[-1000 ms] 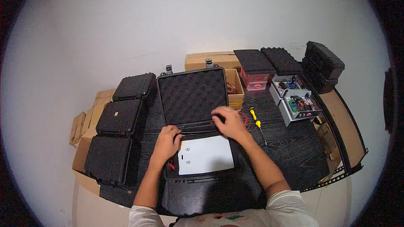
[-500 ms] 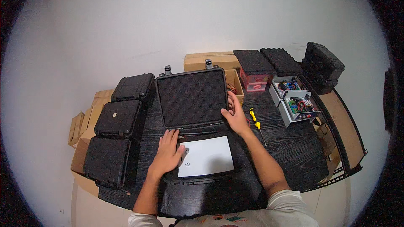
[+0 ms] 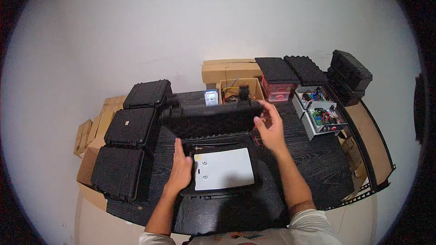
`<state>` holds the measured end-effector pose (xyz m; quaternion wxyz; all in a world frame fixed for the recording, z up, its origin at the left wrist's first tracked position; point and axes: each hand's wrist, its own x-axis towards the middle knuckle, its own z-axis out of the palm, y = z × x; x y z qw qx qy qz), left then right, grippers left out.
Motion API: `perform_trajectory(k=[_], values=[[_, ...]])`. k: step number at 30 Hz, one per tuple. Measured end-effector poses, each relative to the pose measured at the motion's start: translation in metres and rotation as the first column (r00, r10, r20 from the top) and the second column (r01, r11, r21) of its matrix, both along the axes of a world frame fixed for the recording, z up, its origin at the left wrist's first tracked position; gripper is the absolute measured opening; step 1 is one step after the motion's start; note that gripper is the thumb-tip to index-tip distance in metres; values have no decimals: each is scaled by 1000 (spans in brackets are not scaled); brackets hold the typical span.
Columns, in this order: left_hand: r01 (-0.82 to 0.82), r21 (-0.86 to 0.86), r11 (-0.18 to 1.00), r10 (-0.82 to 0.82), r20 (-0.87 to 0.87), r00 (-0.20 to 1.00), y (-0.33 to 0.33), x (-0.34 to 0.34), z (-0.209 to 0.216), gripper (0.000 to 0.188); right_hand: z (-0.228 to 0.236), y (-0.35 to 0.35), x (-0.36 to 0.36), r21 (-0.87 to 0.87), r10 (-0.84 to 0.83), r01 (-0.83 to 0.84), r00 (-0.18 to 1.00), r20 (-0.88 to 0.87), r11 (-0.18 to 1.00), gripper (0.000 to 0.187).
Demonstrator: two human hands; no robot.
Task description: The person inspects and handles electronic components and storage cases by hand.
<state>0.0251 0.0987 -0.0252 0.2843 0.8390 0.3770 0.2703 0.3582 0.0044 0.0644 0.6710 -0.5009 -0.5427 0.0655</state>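
Dark tabletop (image 3: 313, 168) lies under an open case (image 3: 218, 195) holding a white panel (image 3: 227, 170); its blurred, tilted lid (image 3: 213, 120) partly hides a meter (image 3: 211, 97) and cardboard box (image 3: 260, 90). Right hand (image 3: 272, 134) pinches the lid's right end; left hand (image 3: 181, 168), fingers together, stands beside, contact unclear.

No text is legible on the pale sticker (image 3: 127, 123) of one black hard case (image 3: 131, 130), the yellow sticker (image 3: 198, 157) on the white panel (image 3: 227, 169), or the handheld meter (image 3: 211, 98).
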Motion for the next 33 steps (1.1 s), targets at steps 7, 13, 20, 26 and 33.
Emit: perform_trajectory(k=[7, 13, 20, 26, 33], values=[[183, -525, 831, 214, 606, 766, -17, -33, -44, 88, 19, -88, -9, -226, 103, -15, 919, 381, 974, 51], [270, -243, 932, -14, 719, 694, -64, -36, 1, 107, -1, -127, -30, -487, 333, -83, 826, 454, 869, 64], [169, -68, 983, -104, 554, 826, -74, -40, 6, 121, -29, -151, -35, -573, 376, -118, 855, 357, 811, 68], [128, -11, 992, -113, 398, 910, -75, -52, -2, 132, -71, -156, -46, -626, 373, -230, 922, 105, 745, 77], [206, -7, 979, -199, 229, 953, -66, -63, -1, 129, -96, -164, -71, -530, 213, -110, 967, 138, 841, 88]])
